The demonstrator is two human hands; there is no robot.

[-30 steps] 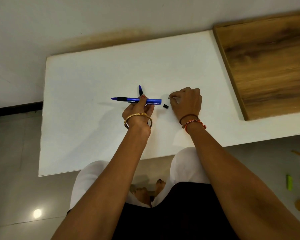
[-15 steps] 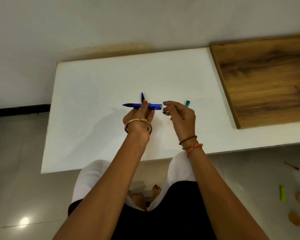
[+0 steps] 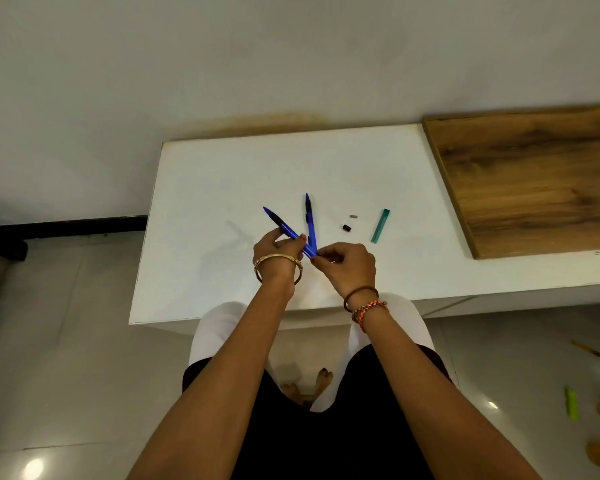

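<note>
My left hand (image 3: 278,248) grips a blue pen (image 3: 282,223) with a black grip, its tip pointing up and to the left. My right hand (image 3: 347,266) pinches the pen's rear end between thumb and fingers; whether it also holds a small part there I cannot tell. A second blue pen (image 3: 310,218) lies on the white table (image 3: 208,202) just behind the hands, tip pointing away from me. A teal lead case (image 3: 380,225), a small black cap (image 3: 346,227) and a tiny grey piece (image 3: 353,216) lie on the table to the right.
A wooden board (image 3: 534,178) covers the table's right end. A wall stands right behind the table. On the floor at the right lie a green object (image 3: 571,402) and a yellow pencil (image 3: 585,348). My knees are under the table's front edge.
My left hand turned the held pen from level to slanting, tip up-left. My right hand left the small parts and came over to pinch the pen's rear end. The camera tilted up.
</note>
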